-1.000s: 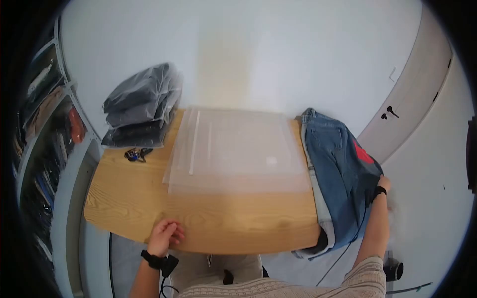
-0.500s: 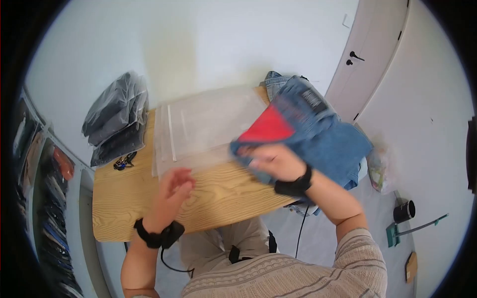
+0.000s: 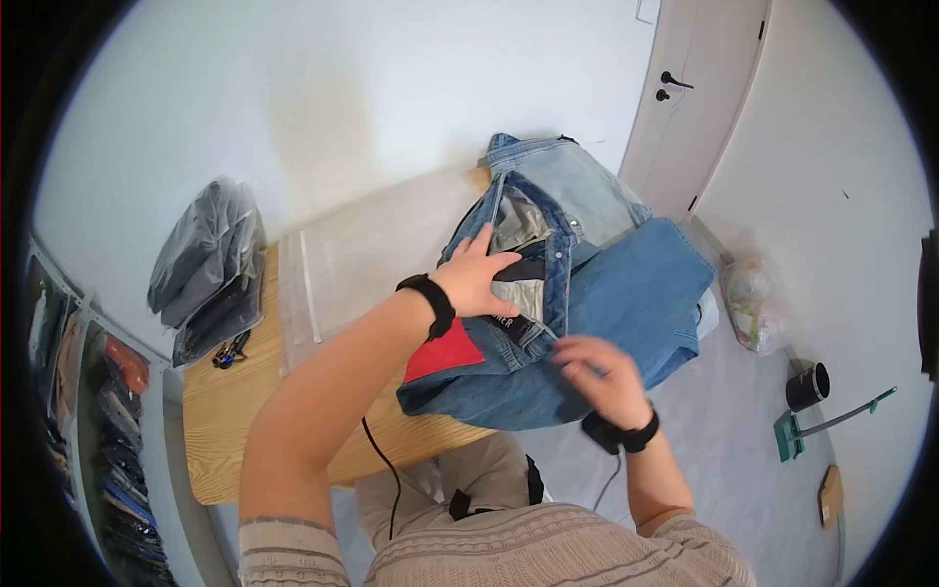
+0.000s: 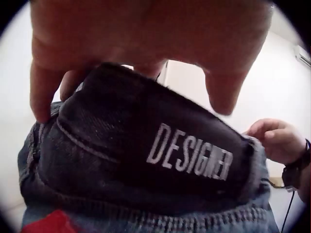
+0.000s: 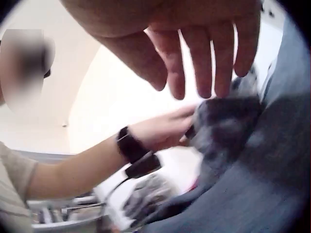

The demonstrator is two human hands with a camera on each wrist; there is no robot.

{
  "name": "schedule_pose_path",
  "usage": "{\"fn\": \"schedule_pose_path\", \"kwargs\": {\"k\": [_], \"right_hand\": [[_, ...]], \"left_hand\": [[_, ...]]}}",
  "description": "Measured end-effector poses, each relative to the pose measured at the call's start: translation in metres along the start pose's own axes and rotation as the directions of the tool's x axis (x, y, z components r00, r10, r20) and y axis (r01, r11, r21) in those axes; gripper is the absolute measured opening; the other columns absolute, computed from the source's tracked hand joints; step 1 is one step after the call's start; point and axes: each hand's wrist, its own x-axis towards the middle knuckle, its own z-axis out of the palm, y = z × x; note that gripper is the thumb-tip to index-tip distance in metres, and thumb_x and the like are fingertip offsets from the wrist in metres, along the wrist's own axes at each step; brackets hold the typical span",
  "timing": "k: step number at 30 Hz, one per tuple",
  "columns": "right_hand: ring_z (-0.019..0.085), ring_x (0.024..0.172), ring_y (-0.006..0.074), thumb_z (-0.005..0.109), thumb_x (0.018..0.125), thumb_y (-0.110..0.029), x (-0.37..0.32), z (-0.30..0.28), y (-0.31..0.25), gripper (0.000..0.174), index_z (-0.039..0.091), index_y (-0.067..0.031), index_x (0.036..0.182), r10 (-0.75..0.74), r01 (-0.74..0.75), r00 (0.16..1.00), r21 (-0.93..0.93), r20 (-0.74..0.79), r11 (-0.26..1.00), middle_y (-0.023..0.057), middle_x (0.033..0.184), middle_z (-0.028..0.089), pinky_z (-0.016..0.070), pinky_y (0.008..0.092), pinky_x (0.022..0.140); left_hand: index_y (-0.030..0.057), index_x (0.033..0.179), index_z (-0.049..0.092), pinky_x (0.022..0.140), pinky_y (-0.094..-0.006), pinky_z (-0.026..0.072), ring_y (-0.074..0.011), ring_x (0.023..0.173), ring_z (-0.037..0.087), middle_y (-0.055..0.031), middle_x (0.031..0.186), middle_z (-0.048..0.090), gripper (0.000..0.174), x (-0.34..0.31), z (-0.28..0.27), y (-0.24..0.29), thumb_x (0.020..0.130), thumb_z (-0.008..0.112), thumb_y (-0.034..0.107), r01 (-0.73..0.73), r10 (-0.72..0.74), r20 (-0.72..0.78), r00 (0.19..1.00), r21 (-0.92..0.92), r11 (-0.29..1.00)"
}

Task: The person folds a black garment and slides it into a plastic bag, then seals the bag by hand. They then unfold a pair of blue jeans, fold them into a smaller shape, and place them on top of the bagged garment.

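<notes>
A pair of blue jeans (image 3: 626, 293) with a red patch (image 3: 445, 350) lies over the table's right part, its waist opening showing pale pocket lining. My left hand (image 3: 474, 279) spreads its fingers over that opening. Seen from the left wrist, the fingers of the left hand (image 4: 146, 34) reach over the dark waistband with its "DESIGNER" label (image 4: 189, 155). Near the waistband's front corner is my right hand (image 3: 602, 377), slightly blurred. Its fingers (image 5: 204, 73) extend loosely beside the denim in the right wrist view.
Lighter jeans (image 3: 577, 186) lie behind at the right. Clear plastic bags (image 3: 342, 254) are spread flat across the wooden table (image 3: 225, 430). Bagged dark clothes (image 3: 210, 259) are stacked at the left, near a small dark object (image 3: 232, 350). A shelf (image 3: 59, 342) stands further left.
My right hand has swung the red-patched jeans leftward from the table's right side, and their waist now faces up. The left hand has moved right from the table's front onto the waist.
</notes>
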Motion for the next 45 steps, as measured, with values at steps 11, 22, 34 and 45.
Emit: {"fn": "schedule_pose_path", "kwargs": {"k": [11,22,34,45], "right_hand": [[0.054,0.101,0.0355,0.072,0.071,-0.035,-0.01,-0.12,0.164,0.064,0.051,0.0085,0.113,0.299,-0.64,0.588,-0.206,-0.752,0.74,0.0247,0.11,0.056,0.0433,0.0382,0.086],[0.057,0.068,0.026,0.069,0.072,-0.028,0.006,-0.164,0.185,0.033,0.06,0.004,0.078,0.41,-0.663,0.657,-0.225,-0.632,0.714,0.0141,0.072,0.061,0.0443,0.0362,0.063],[0.055,0.093,0.0183,0.052,0.075,-0.01,-0.076,-0.105,0.109,0.035,0.053,-0.0005,0.109,0.303,0.232,0.656,0.566,-0.692,0.791,0.0055,0.1,0.059,0.0406,0.0302,0.084],[0.051,0.107,0.0231,0.055,0.082,-0.014,-0.056,-0.068,0.181,0.044,0.047,0.0029,0.121,0.342,-0.197,0.748,0.301,-0.569,0.933,0.0109,0.114,0.057,0.0367,0.0313,0.093]], "left_hand": [[0.0027,0.116,0.054,0.087,-0.0394,0.0444,-0.0371,0.103,0.055,-0.0252,0.111,0.055,0.043,0.063,0.015,-0.041,0.076,0.056,0.017,0.179,-0.185,0.049,0.981,0.109,0.978],[-0.0016,0.12,0.052,0.094,-0.0364,0.0408,-0.0352,0.109,0.052,-0.0238,0.115,0.055,0.05,0.013,-0.027,-0.063,0.071,0.043,-0.004,0.117,-0.156,-0.447,0.881,-0.114,0.987],[-0.0032,0.133,0.038,0.094,-0.0225,0.0357,-0.0158,0.115,0.046,-0.0127,0.132,0.045,0.068,-0.18,-0.108,-0.146,0.065,0.042,-0.009,0.007,-0.463,-0.55,0.695,-0.638,0.77],[-0.002,0.111,0.057,0.087,-0.0239,0.0406,-0.011,0.096,0.053,-0.0036,0.102,0.061,0.026,-0.272,-0.057,-0.165,0.086,0.053,0.007,0.225,-0.509,-0.361,0.781,-0.597,0.77]]}}
